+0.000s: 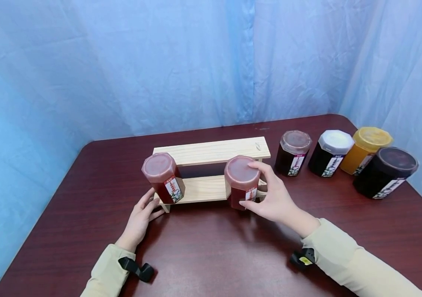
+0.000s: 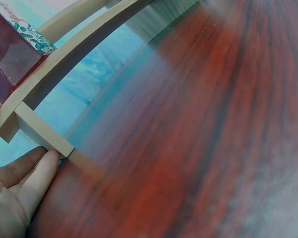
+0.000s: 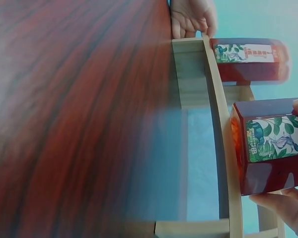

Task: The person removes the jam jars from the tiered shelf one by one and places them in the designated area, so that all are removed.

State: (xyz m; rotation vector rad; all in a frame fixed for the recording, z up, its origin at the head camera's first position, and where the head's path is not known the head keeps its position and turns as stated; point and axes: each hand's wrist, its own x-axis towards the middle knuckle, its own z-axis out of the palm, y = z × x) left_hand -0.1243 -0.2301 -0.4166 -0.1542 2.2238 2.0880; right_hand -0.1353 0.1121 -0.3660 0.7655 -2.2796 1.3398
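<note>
My right hand [image 1: 275,200] grips an octagonal jar of dark red contents [image 1: 242,175], thumb in front and fingers round its far side. That jar is at the right part of the lower board of a two-tier wooden rack [image 1: 203,189]; whether its base touches the board I cannot tell. A similar red jar [image 1: 161,175] stands on the board's left end. Beside it, my left hand [image 1: 140,220] holds the rack's left end. In the left wrist view, its thumb and a finger [image 2: 37,173] meet the rack's short leg [image 2: 44,131].
To the right stand a dark purple jar [image 1: 293,152], a dark jar with a whitish lid [image 1: 331,152], a yellow jar [image 1: 366,148] and a near-black jar [image 1: 385,173]. The dark red-brown table [image 1: 211,255] is bordered by blue curtains [image 1: 181,66].
</note>
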